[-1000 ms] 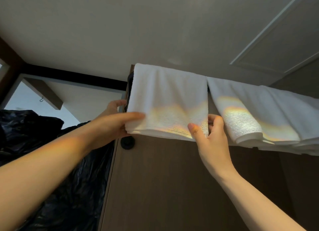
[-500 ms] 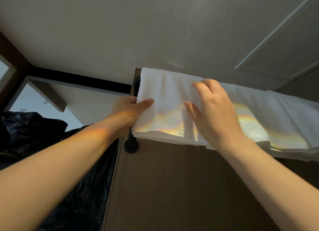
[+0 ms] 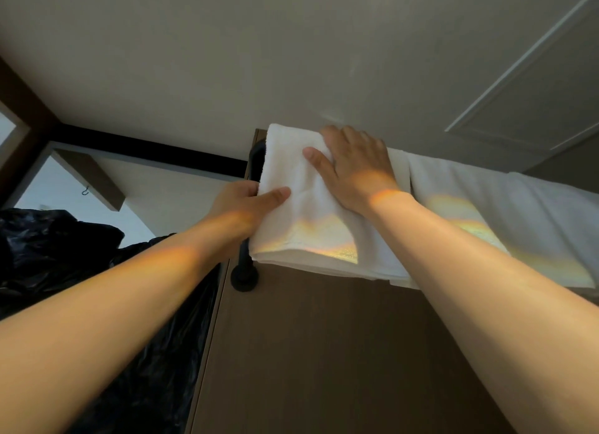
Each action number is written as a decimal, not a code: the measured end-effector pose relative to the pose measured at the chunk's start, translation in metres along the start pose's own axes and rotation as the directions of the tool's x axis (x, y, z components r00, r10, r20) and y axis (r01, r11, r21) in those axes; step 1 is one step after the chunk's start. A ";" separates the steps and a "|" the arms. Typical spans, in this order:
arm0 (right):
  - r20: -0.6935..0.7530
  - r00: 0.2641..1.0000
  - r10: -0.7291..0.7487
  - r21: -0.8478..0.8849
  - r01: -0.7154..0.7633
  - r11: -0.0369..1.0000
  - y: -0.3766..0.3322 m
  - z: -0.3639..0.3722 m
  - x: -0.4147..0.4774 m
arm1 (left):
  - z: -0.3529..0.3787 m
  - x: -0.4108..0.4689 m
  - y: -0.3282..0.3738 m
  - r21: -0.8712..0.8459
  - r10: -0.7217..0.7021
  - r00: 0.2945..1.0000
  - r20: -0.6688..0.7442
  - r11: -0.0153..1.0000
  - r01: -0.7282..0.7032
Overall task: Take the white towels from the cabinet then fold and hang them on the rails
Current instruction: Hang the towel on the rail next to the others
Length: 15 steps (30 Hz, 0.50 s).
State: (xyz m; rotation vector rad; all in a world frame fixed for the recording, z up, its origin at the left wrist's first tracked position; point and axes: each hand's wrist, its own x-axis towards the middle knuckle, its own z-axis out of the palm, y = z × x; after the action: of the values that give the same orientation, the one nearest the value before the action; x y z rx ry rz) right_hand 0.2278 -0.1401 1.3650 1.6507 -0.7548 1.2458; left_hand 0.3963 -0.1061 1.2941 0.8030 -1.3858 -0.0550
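Left hand (image 3: pixel 246 203) pinches towel (image 3: pixel 291 229) left edge, beside rail (image 3: pixel 243 266) end | right hand (image 3: pixel 353 168) flat — fingers straight — on its top | second towel (image 3: pixel 502 203) just beside, right.

2 bare forearms (image 3: pixel 129 291); left hand (image 3: pixel 249 203), right hand (image 3: pixel 356 171) bare; short nails.

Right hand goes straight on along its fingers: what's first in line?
Right hand lies flat on the left towel, fingers pointing up to its top fold over the rail. Beyond, likely ceiling; depth unclear.
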 end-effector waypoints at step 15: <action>0.092 0.995 0.030 -0.013 -0.029 1.000 0.024 0.036 -0.119 | -0.005 -0.013 -0.007 0.041 0.004 0.971 0.237 0.999 -0.014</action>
State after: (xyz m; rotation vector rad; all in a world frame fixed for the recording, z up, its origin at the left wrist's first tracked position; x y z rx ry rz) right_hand 0.1849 -0.1883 1.2560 1.7025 -0.8432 1.1901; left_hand 0.4004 -0.1028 1.2792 0.8456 -1.6211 -0.1180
